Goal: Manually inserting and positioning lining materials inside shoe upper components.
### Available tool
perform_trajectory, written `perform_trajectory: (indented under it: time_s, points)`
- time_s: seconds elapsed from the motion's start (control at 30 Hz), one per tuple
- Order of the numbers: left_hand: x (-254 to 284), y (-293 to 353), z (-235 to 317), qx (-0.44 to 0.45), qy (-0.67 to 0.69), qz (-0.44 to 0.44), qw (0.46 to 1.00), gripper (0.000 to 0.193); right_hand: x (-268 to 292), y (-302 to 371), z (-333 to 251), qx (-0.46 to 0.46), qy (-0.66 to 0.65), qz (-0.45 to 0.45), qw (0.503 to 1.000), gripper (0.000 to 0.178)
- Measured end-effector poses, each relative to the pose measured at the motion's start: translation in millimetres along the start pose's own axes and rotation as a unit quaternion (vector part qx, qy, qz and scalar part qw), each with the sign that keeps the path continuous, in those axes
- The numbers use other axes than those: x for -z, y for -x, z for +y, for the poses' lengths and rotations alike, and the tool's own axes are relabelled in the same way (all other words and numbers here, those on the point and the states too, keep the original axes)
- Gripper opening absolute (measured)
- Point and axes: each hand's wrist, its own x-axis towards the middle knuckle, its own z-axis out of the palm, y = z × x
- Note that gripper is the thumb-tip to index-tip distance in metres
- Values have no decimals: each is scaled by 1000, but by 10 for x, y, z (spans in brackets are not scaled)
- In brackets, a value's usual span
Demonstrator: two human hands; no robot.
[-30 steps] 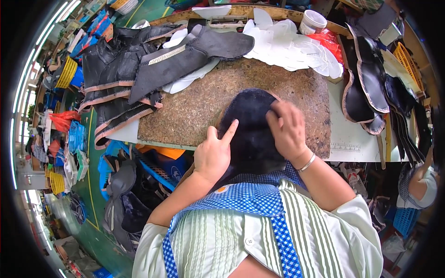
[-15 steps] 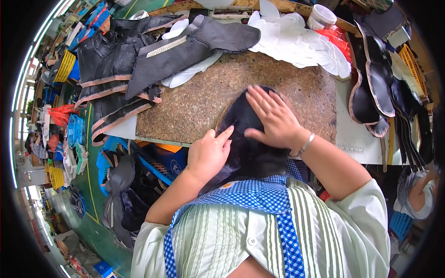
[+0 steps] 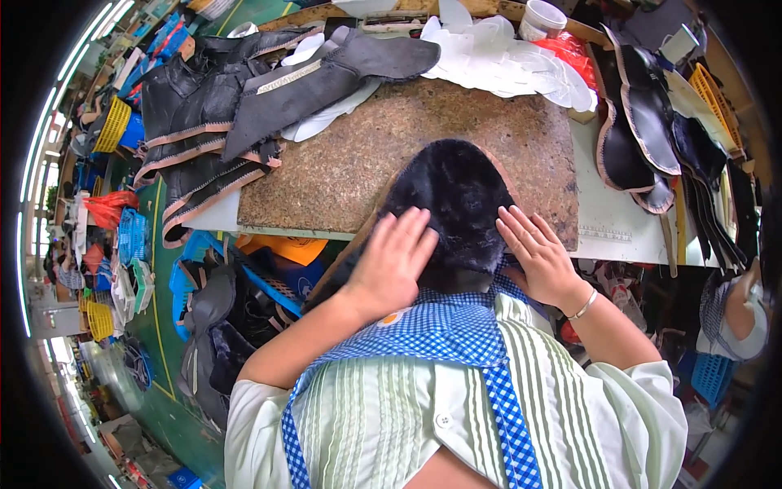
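Black plush-faced piece (image 3: 456,196) mid-frame, overhanging the brown board's (image 3: 318,187) near edge. Left hand (image 3: 395,257) over its left side, right hand (image 3: 540,251) at its right edge; both open, gripping nothing. Probably light, soft, floppy; pinch opposite edges.

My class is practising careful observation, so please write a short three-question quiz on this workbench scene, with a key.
1. Multiple choice: What colour is the crumpled plastic next to the white tub?
A) Green
B) Red
C) Yellow

2. True or false: The left hand is clenched in a fist at the dark fleecy piece.

3. Short answer: Which of the person's hands has a bangle at its wrist?

Key
1. B
2. False; its fingers are stretched out.
3. The right hand.
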Motion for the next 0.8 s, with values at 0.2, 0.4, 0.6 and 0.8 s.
perform_trajectory:
  time_s: [0.2, 0.4, 0.6, 0.8]
  points:
    - [-155, -226, 341, 44, 31, 66, 996, 70, -73, -217, -140, -25, 70, 160, 984, 67]
    - [869, -139, 26, 63, 334, 99, 935, 52, 536, -611, -479, 133, -107, 299, 939, 34]
    - [1737, 3, 29, 163, 568, 53, 805, 52, 1104, -766, -968, 181, -155, 262, 935, 26]
    - [2325, -48, 71, 106, 307, 52, 944, 40, 1415, -841, -1151, 179, -239, 171, 939, 21]
